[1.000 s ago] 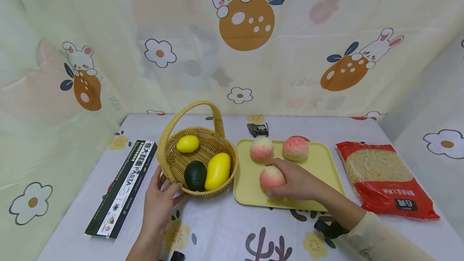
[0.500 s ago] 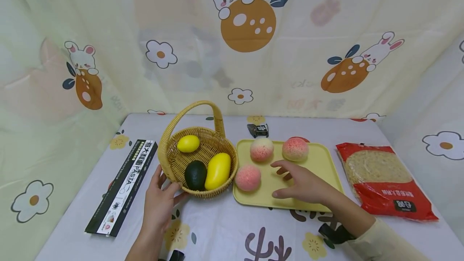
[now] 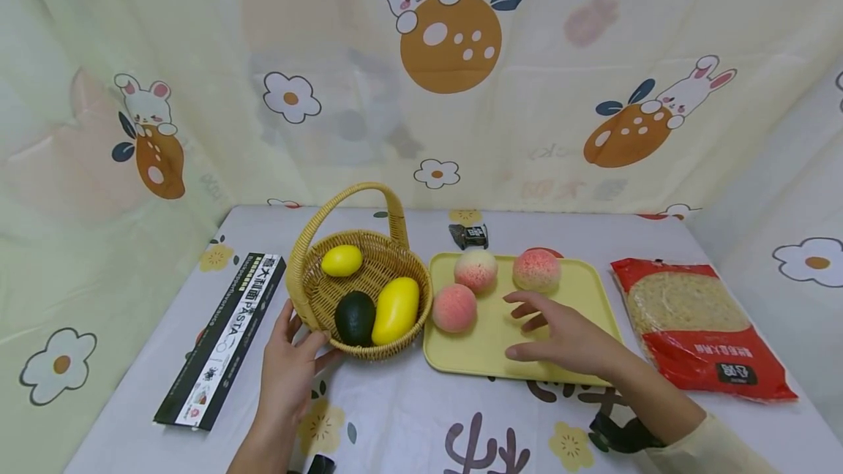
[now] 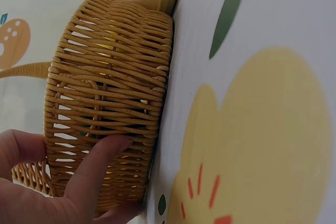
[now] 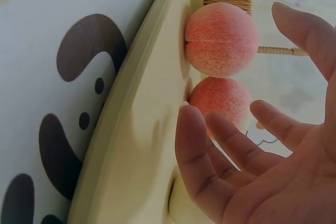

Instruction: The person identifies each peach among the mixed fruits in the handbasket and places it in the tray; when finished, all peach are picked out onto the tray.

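Note:
My left hand (image 3: 290, 357) holds the wicker basket (image 3: 421, 269) at its front left side; in the left wrist view, fingers press the woven wall (image 4: 121, 93). Inside the basket lie a lemon (image 3: 342, 261), a dark green avocado (image 3: 355, 319) and a yellow mango (image 3: 396, 311). On the yellow tray (image 3: 520, 357) are three peaches: one front left (image 3: 454, 308), one behind it (image 3: 476, 271) and one back right (image 3: 536, 271). Over the tray's right half hovers my right hand (image 3: 566, 339), fingers spread and loosely bent, holding nothing and apart from the front peach.
A black and white pasta box (image 3: 220, 342) lies left of the basket. To the tray's right is a red bag of pasta (image 3: 701, 328). A small black packet (image 3: 469, 235) sits behind the tray. Patterned curtain stands at the back and sides.
My right hand has let go of a peach and drawn back to the right. That peach moved left, then rolled slightly backward, close to the peach behind. The left hand stays on the basket.

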